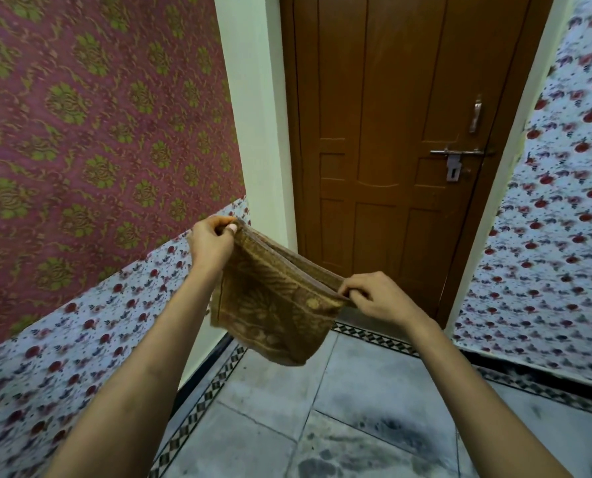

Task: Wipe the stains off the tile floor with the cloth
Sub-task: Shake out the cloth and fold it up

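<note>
A brown patterned cloth (273, 308) hangs folded in the air in front of me, stretched between both hands. My left hand (210, 241) pinches its upper left corner, and my right hand (373, 296) pinches the right corner, a little lower. Below lies the grey tile floor (280, 391). Dark smudged stains (387, 432) spread over the tiles at the lower right, between my forearms.
A closed brown wooden door (384, 132) with a metal latch (455, 157) stands straight ahead. Flowered wall tiles (546, 263) line both sides, with maroon patterned wallpaper (87, 115) on the upper left. A black-and-white checked border (201, 405) edges the floor.
</note>
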